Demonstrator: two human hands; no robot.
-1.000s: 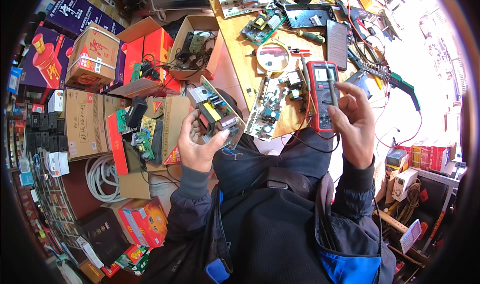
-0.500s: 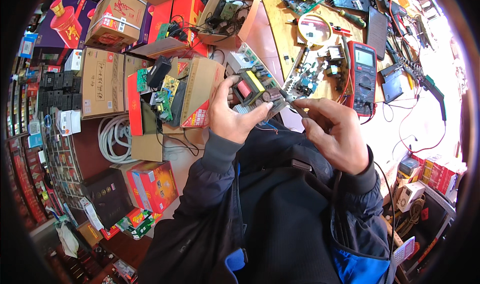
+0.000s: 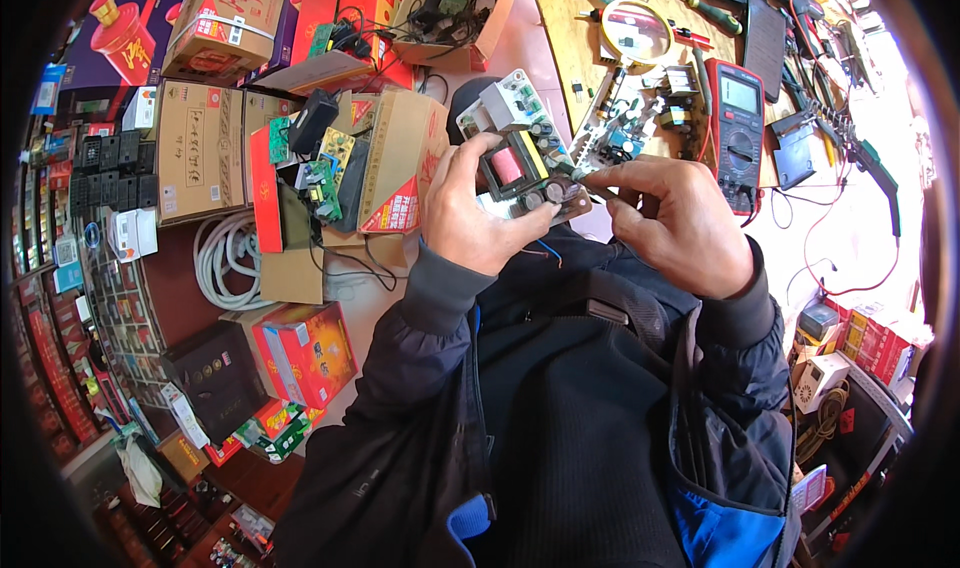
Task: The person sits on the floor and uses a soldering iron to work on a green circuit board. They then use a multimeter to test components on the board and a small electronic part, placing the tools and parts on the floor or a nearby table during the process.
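Head view: left hand wraps around a small rectangular circuit board with a yellow-taped transformer, held above the lap. Right hand pinches a thin metal probe against its edge. A red multimeter lies on the wooden bench.

Circuit board left of multimeter

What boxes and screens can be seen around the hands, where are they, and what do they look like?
Meter: on the bench right of the hands, red case, grey screen, black dial.
Brown carton: left, rectangular, plain cardboard.
Taped carton: top left, brown with red print.
Purple box: far top left, with a red bottle picture.
Red box: lower left, red and yellow.
Open carton: top centre, holding parts.
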